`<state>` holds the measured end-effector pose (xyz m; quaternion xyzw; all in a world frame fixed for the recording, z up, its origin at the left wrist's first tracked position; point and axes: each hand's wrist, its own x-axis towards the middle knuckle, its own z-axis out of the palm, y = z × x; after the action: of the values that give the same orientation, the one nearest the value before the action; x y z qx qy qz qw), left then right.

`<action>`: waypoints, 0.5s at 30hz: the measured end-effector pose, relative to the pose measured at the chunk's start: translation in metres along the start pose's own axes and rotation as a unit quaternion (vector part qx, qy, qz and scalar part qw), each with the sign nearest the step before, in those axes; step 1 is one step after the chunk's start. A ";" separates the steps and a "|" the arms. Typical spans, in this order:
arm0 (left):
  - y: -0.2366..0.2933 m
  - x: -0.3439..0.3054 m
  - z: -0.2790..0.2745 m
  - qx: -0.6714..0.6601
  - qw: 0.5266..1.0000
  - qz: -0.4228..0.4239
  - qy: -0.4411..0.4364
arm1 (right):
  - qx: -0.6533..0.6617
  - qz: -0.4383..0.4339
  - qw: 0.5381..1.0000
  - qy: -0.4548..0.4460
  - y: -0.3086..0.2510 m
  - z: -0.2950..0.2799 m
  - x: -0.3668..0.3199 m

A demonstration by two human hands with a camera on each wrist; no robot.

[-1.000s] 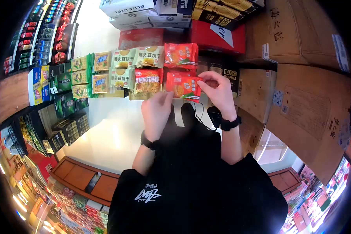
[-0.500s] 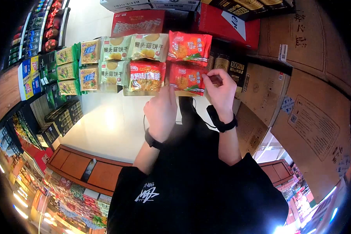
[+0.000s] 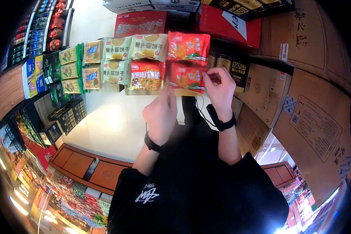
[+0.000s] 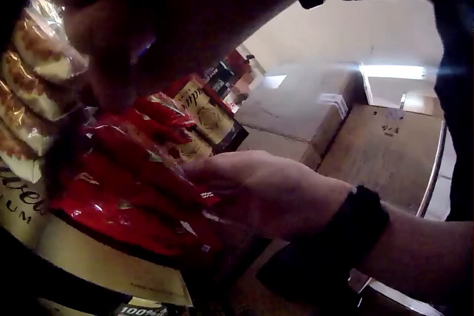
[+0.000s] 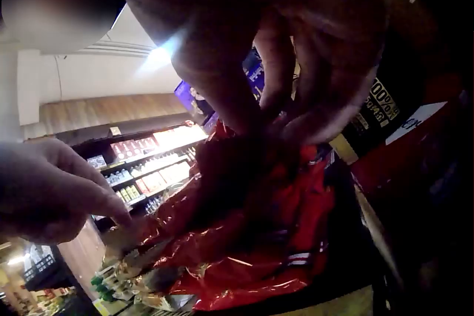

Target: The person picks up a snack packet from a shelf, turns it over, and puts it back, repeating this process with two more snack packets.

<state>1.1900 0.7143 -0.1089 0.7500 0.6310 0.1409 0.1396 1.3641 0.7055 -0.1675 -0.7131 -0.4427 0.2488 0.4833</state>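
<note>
A red cracker packet lies at the near right end of two rows of packets. My right hand pinches its right edge between thumb and fingers. At the packet's lower left corner is my left hand, thumb and forefinger together on that edge, the other fingers curled. Behind it lies a second red cracker packet; an orange-red thin-cracker packet is just left. In the right wrist view the glossy red wrapping sits under the right fingertips, with the left hand reaching in from the side.
Pale biscuit packets, blue-and-tan packets and green-edged packets continue leftward. Red boxes stand behind. Large cardboard cartons crowd the right side. A shelf of goods stands far left, above pale floor.
The head view has shifted, so the packets look larger and nearer. Both hands stay at the front red packet, whose edges sit straighter in line with the row than a second ago.
</note>
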 end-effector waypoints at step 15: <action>-0.021 -0.026 -0.032 -0.146 0.977 -0.089 0.126 | 0.070 -0.010 0.997 0.011 -0.040 -0.024 -0.011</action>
<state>1.1542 0.6929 -0.0884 0.6389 0.6800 0.3120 0.1790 1.3621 0.6900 -0.1221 -0.6759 -0.4261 0.2660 0.5392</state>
